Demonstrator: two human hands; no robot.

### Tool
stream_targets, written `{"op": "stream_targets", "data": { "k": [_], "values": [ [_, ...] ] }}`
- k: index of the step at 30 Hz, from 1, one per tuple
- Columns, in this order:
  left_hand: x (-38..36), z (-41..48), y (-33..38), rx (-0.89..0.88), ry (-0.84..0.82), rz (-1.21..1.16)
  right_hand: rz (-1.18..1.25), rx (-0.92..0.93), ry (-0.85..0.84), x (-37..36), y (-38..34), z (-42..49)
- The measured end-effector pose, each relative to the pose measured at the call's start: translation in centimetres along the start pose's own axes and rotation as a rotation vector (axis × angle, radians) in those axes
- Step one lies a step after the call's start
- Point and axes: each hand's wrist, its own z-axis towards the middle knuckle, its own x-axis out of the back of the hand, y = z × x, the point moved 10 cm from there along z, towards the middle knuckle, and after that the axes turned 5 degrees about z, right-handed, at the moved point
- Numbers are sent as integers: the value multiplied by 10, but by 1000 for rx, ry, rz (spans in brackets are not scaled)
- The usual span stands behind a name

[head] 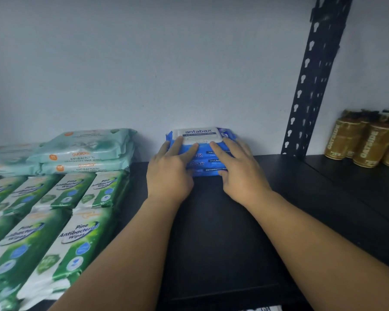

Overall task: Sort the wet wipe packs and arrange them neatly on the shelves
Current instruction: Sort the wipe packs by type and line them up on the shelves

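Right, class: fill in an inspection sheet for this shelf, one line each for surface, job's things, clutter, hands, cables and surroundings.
Surface: black shelf, bare in the middle.
Job's things: blue Antabax wipe packs stacked at the back wall; green pine wipe packs in rows at left; pale teal Guardian packs stacked behind them.
Clutter: nothing seen.
Hands: left hand and right hand both press on the blue stack's front, fingers spread.
Cables: nothing seen.
Surroundings: white wall, slotted black upright, gold cans on the next bay.
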Motion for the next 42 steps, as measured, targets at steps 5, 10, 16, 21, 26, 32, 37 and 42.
{"op": "stream_targets", "data": {
  "k": [5, 10, 16, 21, 26, 32, 37, 42],
  "values": [
    [27, -11, 9, 69, 8, -24, 39, -94, 55, 35, -2, -18],
    [63, -52, 34, 65, -16, -210, 147, -95, 96, 71, -21, -67],
    [105, -114, 55, 16, -85, -344, 189, -86, 105, 122, -60, -129],
    [150, -162, 77, -92, -72, -436, 200, -96, 190, 161, -79, -187],
    [167, -226, 111, -304, -137, -591, 243, -200, 214, 165, -75, -249],
    [68, -281, 90, -45, -619, -653, 347, -605, -30, 98, -19, -302],
    [-18, -295, 76, 225, -835, -726, 425, -970, -263, 30, 47, -336],
    [-124, -308, 68, 484, -886, -759, 421, -1171, -263, -29, 118, -365]
  ]
}}
